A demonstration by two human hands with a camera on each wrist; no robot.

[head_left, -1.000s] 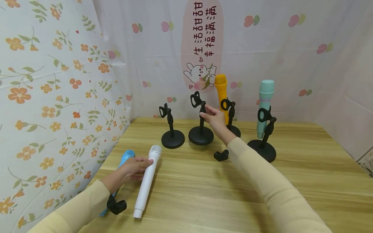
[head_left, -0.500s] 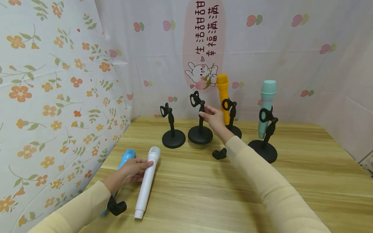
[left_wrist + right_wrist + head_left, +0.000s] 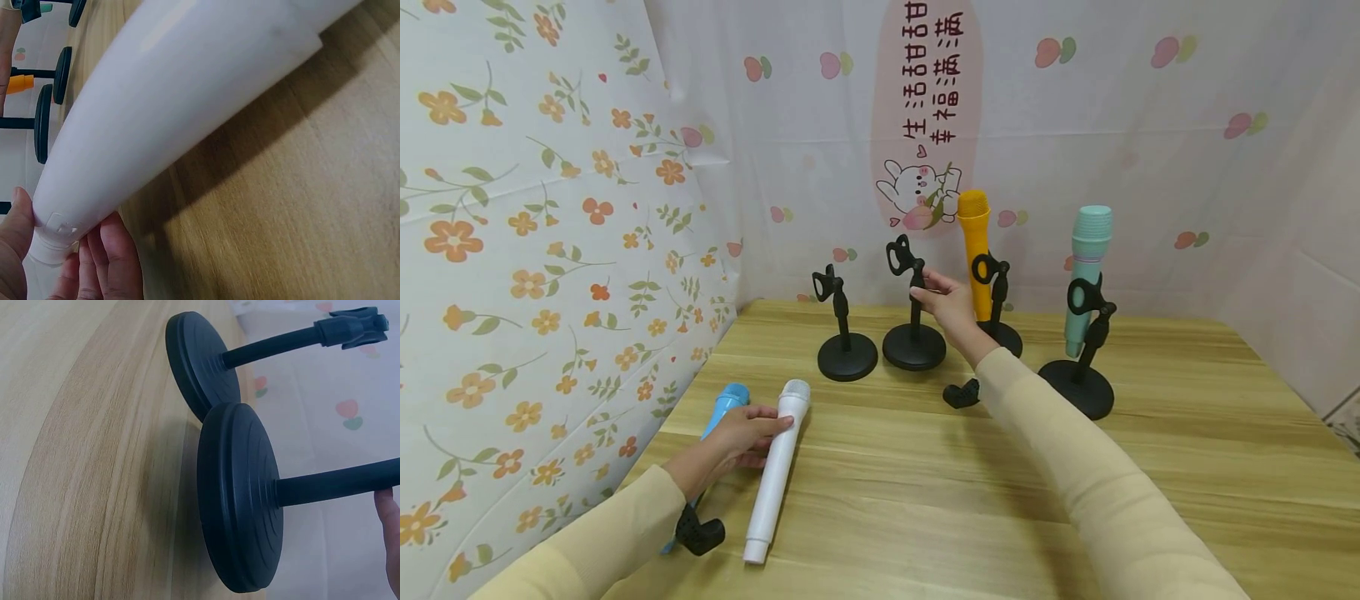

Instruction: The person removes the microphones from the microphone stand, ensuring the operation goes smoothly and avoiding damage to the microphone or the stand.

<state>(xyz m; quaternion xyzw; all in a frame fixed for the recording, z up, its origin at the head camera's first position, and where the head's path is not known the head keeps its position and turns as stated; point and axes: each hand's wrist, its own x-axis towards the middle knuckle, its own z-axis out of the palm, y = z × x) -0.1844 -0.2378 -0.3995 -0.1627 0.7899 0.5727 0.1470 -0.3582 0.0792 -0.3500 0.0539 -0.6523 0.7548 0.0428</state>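
Note:
My left hand (image 3: 748,437) grips a white microphone (image 3: 772,483) near its head, thumb on one side and fingers on the other, as the left wrist view shows. The microphone slants over the table with its tail towards me. At the back, my right hand (image 3: 951,308) holds a black microphone stand (image 3: 913,348) by its upper pole. The round base of that stand (image 3: 240,500) is close over the tabletop, and its clip ring holds nothing. Partly hidden behind my left hand and forearm lies a blue microphone (image 3: 726,402).
Left of the held stand is another black stand (image 3: 847,358). To its right, a yellow microphone (image 3: 976,250) and a mint-green microphone (image 3: 1086,258) stand upright behind two more stands (image 3: 1000,333). A patterned curtain (image 3: 805,125) backs the wooden table (image 3: 880,500).
The held stand has shifted slightly left with my right hand, towards the leftmost stand. The white microphone's head has moved a little left and nearer to me. Both hands keep their grip.

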